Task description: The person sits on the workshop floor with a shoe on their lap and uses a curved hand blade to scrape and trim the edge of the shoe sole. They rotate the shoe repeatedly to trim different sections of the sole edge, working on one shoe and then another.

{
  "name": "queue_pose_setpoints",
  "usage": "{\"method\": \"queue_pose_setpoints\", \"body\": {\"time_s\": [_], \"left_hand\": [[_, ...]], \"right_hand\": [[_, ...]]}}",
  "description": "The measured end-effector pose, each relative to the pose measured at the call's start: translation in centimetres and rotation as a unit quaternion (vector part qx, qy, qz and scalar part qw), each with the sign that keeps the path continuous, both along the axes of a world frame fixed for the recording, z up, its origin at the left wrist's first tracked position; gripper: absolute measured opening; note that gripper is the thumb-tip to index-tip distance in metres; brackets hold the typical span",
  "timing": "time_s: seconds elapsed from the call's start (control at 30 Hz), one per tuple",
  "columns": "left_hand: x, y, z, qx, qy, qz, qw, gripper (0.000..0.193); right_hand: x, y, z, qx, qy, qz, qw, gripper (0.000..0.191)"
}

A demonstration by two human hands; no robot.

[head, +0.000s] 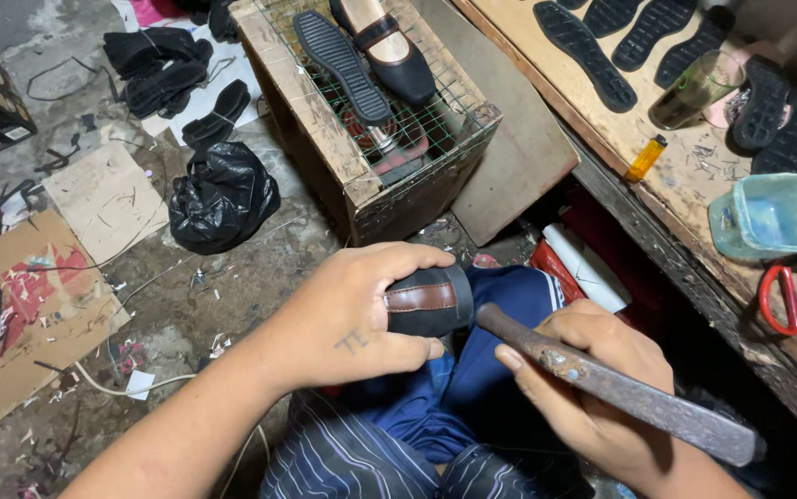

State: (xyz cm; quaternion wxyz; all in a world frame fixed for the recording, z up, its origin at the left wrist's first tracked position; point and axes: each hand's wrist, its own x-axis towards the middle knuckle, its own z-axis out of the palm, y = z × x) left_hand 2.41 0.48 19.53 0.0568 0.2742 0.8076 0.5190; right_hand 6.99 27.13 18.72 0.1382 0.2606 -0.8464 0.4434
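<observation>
The right hand (pixel 602 388) is closed around a rusty metal tool (pixel 615 388), a long bar held near its middle, with its rounded end resting just beside the shoe. It looks heavy and stiff, and its pitted surface should not slip in the palm.

Just left of that grip, over the person's lap, the left hand (pixel 352 314) wraps over a black shoe (pixel 431 300), fingers curled across the top and thumb underneath, so that only one end of it shows past the knuckles. That end is black with a brown stitched band across it. By the look of it the shoe is light and fairly soft in the upper, firmer toward the sole, so a hold across the body as here seems the steady place to take it.

Beyond the left grip stands a wooden crate (pixel 324 129) topped with wire mesh, on which lie a loose black sole (pixel 343 65) and a black flat shoe (pixel 389 46). Farther left of it a black plastic bag (pixel 223 196) sits on the littered floor (pixel 232 286).

To the right of and beyond the right grip runs the counter (pixel 666 176), carrying a yellow lighter (pixel 645 159), red scissors (pixel 796 298), a pale green tub (pixel 772 217) and several black soles (pixel 583 51).
</observation>
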Motion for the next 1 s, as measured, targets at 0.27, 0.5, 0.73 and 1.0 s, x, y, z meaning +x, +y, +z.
{"method": "queue_pose_setpoints", "body": {"time_s": [0.27, 0.5, 0.73, 1.0], "left_hand": [[1.5, 0.8, -1.0, -0.019, 0.083, 0.025, 0.996, 0.066], [-0.6, -0.2, -1.0, -0.016, 0.078, 0.036, 0.996, 0.063], [-2.1, -2.3, -1.2, 0.012, 0.006, 0.042, 0.999, 0.063], [-1.4, -1.9, -1.9, 0.025, 0.052, 0.059, 0.997, 0.063]], "right_hand": [[-0.2, -1.6, 2.0, 0.141, 0.06, 0.012, 0.988, 0.033], [-2.2, -3.5, 2.3, 0.186, 0.103, 0.019, 0.977, 0.029], [-3.4, -4.0, 1.9, 0.118, 0.069, 0.036, 0.99, 0.03], [-3.2, -5.4, 1.7, 0.161, 0.181, 0.018, 0.97, 0.03]]}}
